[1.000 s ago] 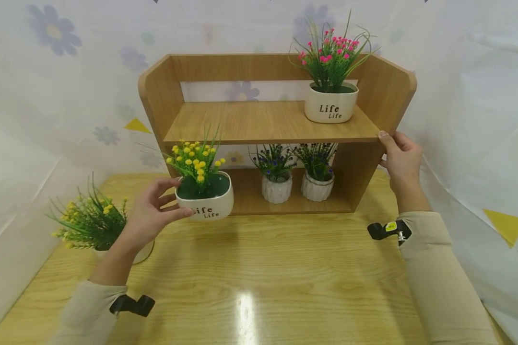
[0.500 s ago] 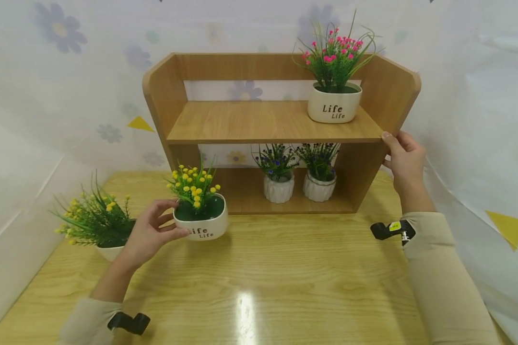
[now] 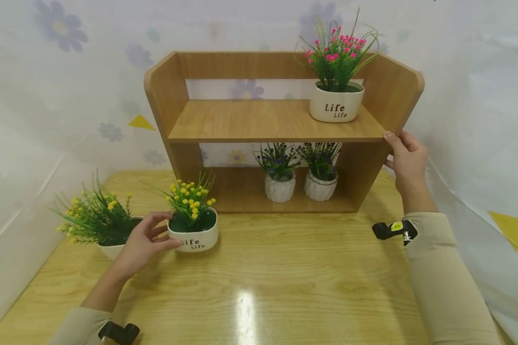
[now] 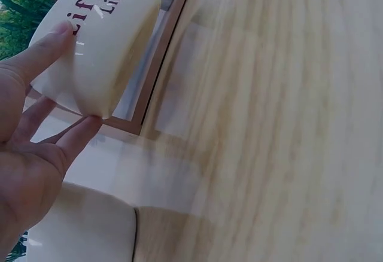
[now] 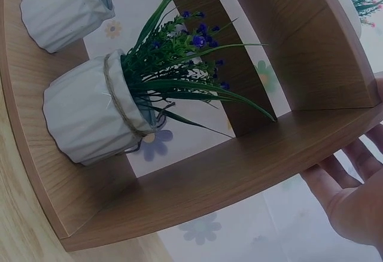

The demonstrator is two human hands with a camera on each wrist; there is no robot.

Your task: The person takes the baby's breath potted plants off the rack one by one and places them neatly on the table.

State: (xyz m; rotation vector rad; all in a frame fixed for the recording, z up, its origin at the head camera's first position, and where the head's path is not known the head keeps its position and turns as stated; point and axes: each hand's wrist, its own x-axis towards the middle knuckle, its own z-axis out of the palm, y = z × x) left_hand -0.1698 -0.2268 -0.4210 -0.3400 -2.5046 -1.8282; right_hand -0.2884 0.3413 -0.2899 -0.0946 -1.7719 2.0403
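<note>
My left hand (image 3: 144,242) pinches a white oval flowerpot (image 3: 198,238) by its left end, thumb on the front lettering "Life Life". Yellow artificial flowers (image 3: 190,196) stand in it. In the left wrist view, the tilted pot (image 4: 105,46) shows its underside edge above the table, with fingertips at its lower corner. At the wooden shelf's (image 3: 241,120) right side panel, my right hand (image 3: 407,155) grips the edge, thumb in front and fingers on the outer side. In the right wrist view, those fingers (image 5: 326,181) reach behind the panel.
A second yellow-flowered pot (image 3: 112,250) stands left, behind the left forearm. A pink-flowered pot (image 3: 336,105) sits on the upper board. Two ribbed white pots, one plain (image 3: 280,189) and one tied with twine (image 5: 90,109), stand below.
My left hand has brought the yellow-flowered pot down and toward me, slightly left, away from the shelf's front. The right hand keeps its grip on the shelf.
</note>
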